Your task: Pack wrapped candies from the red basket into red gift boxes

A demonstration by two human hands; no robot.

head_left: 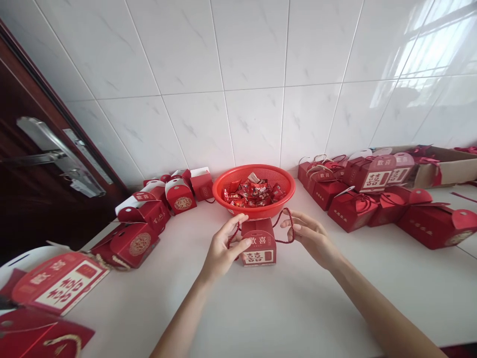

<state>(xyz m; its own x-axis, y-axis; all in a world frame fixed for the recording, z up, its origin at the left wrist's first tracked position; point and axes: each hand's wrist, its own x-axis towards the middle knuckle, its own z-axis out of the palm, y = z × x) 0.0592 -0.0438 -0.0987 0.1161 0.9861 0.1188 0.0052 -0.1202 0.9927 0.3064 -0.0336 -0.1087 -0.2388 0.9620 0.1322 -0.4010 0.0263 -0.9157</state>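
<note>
small box: the red box (260,243) stands upright on the white table (290,308), between the two hands and just in front of the basket; its front has pale writing above a white panel with dark characters.
cord: a dark red cord (284,242) sticks out in a loop on each side of the small box.
left hand: the left hand (223,251) is at the box's left side, thumb against the front near the edge, fingers bent about the cord there; i cannot tell how firmly they grip.
right hand: the right hand (311,236) is apart from the box on its right, fingers loosely bent with the tips at the cord loop; i cannot tell whether they pinch it.
basket: a red plastic basket (290,191) near the wall holds a heap of wrapped sweets (257,193), mostly red.
left of the table: a row of red boxes (137,243), several with lids up and white insides showing.
right of the table: more red boxes (352,211), some stacked, with an open brown carton (447,171) beside them.
wall: pale tiles (186,59), shiny on the right.
door: dark wood (22,209) with a metal handle (67,154).
</note>
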